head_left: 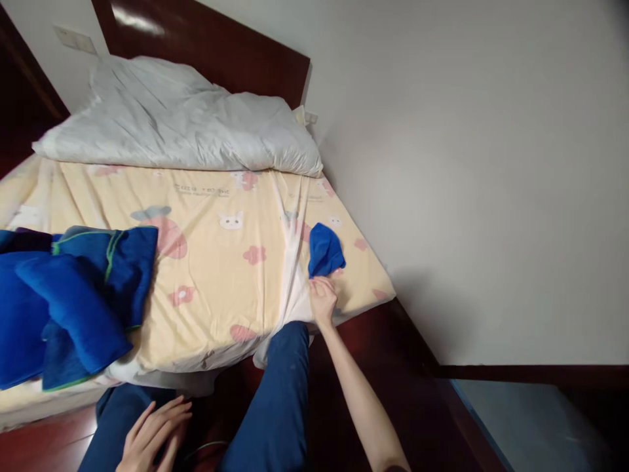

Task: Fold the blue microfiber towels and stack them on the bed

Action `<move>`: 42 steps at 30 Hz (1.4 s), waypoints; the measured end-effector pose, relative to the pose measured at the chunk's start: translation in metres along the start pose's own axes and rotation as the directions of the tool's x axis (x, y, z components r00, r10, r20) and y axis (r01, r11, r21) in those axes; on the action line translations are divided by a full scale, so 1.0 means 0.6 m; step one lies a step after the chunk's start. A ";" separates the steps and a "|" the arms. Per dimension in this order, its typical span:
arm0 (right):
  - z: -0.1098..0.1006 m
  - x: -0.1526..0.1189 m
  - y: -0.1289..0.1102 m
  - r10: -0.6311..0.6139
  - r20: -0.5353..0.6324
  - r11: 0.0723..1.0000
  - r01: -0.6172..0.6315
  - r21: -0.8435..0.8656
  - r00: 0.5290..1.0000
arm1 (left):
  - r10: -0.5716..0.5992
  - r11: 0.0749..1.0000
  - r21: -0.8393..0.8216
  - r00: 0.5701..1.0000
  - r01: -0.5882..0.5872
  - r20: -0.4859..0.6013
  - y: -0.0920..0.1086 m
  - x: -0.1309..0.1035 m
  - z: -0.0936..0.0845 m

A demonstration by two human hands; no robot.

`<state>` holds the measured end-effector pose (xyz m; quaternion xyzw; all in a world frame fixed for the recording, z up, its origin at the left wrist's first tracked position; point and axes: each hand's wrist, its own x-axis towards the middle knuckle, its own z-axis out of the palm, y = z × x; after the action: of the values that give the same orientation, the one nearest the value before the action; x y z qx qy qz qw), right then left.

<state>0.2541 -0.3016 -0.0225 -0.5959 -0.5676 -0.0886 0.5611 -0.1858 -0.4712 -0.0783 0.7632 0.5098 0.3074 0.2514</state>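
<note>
A small crumpled blue cloth (325, 250) lies near the right edge of the bed, on the yellow patterned sheet (211, 275). My right hand (323, 300) is closed at the cloth's near end, fingers pinched on it. Resting by my left thigh, my left hand (156, 436) has its fingers stretched out and holds nothing. Several blue cloths with green edging (83, 301) are heaped at the left side of the bed.
A white quilt (196, 124) lies folded across the far end of the bed, before the dark wooden headboard (216, 46). A bare wall (481, 183) rises on the right. My knees touch the bed's near edge.
</note>
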 end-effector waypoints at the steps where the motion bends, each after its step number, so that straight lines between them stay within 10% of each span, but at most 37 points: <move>1: -0.009 -0.028 -0.049 -0.032 0.014 0.997 0.031 0.066 0.999 | -0.102 0.992 -0.081 0.995 0.101 -0.011 0.022 0.000 -0.006; 5: -0.046 -0.189 -0.255 0.037 0.170 0.960 -0.082 0.269 0.985 | -0.521 0.701 -0.489 0.841 0.519 0.145 0.106 -0.009 -0.011; 9: -0.074 -0.363 -0.413 0.116 0.331 0.889 -0.247 0.386 0.936 | -0.612 0.136 -0.746 0.647 0.652 0.454 0.150 -0.032 0.012; 11: -0.082 -0.416 -0.452 0.107 0.370 0.861 -0.272 0.430 0.923 | -0.627 0.004 -0.759 0.593 0.651 0.505 0.157 -0.044 0.018; 17: -0.100 -0.415 -0.441 -0.052 0.548 0.876 -0.225 0.426 0.835 | -0.574 0.083 -0.731 0.632 0.677 0.521 0.146 -0.055 -0.003; 24: -0.116 -0.394 -0.437 -0.049 0.701 0.826 -0.365 0.429 0.712 | -0.498 0.552 -0.619 0.817 0.558 0.291 0.134 -0.063 -0.032; 30: -0.101 -0.431 -0.457 0.024 0.688 0.875 -0.348 0.336 0.725 | -0.501 0.760 -0.380 0.848 0.527 0.175 0.134 -0.072 -0.074; 35: -0.089 -0.435 -0.453 0.139 0.616 0.942 -0.296 0.161 0.776 | -0.574 0.667 -0.501 0.809 0.551 0.127 0.127 -0.059 -0.093; 42: -0.067 -0.423 -0.426 0.352 0.472 0.890 -0.445 0.099 0.808 | -0.719 0.193 -0.831 0.652 0.521 0.242 0.146 -0.037 -0.092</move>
<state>-0.0088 -0.5491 -0.0515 -0.6454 -0.5474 0.2280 0.4815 -0.1779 -0.5188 0.0158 0.2241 0.5742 0.4600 0.6391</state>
